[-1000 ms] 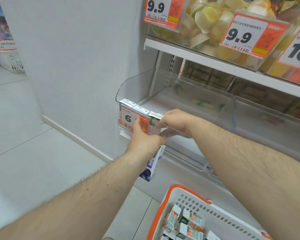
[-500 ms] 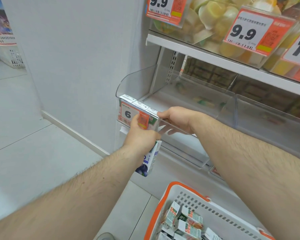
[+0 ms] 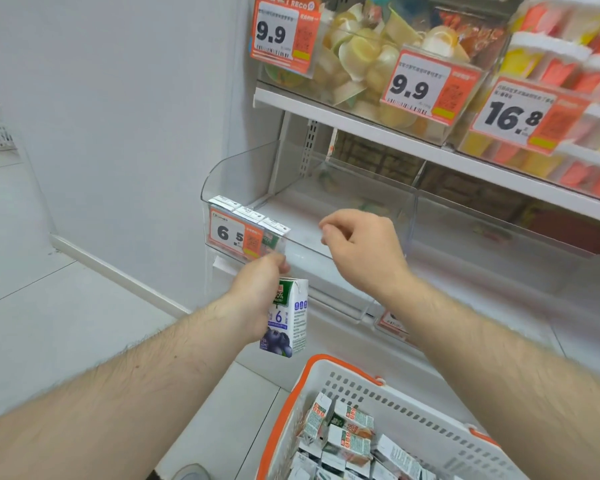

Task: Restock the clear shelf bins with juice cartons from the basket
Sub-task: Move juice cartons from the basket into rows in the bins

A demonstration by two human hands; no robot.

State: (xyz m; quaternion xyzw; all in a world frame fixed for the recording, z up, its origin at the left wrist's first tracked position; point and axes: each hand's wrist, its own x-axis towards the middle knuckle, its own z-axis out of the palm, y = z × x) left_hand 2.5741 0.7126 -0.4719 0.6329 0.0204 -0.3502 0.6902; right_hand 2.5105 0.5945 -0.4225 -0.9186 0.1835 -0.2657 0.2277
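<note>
Looking down, I see the white basket [image 3: 329, 393] with its orange rim closest to me, low and to the right, with a jumble of juice cartons [image 3: 349, 441] lying at all angles inside it; the toe of a shoe [image 3: 191, 472] shows on the floor tiles just left of it. Above the basket my left hand [image 3: 253, 303] grips one upright blueberry carton [image 3: 286, 323], fingers wrapped round its upper half so that only the lower part and one side show, and it hangs just below the front lip of the clear bin [image 3: 326, 188]. My right hand [image 3: 361, 247] is over that same front lip, farther right, its fingers loosely curled with thumb and forefinger nearly together; it holds nothing that I can see. Inside the bin, three cartons [image 3: 248, 214] stand in a row pressed against the front wall at its left end, their white tops showing, and a price tag [image 3: 236, 235] reading 6.5 on the bin's face covers most of them. The rest of the bin floor behind and to the right lies bare. A clear divider separates it from the neighbouring bin [image 3: 499, 230] on the right. Below the bin, another price label [image 3: 392, 322] shows partly behind my right forearm. Farther up, the white shelf [image 3: 361, 128] carries clear boxes of yellow jelly cups [image 3: 364, 53] and orange packs [image 3: 568, 46], fronted by tags reading 9.9 and 16.8. A plain white wall [image 3: 118, 116] runs to the left.
</note>
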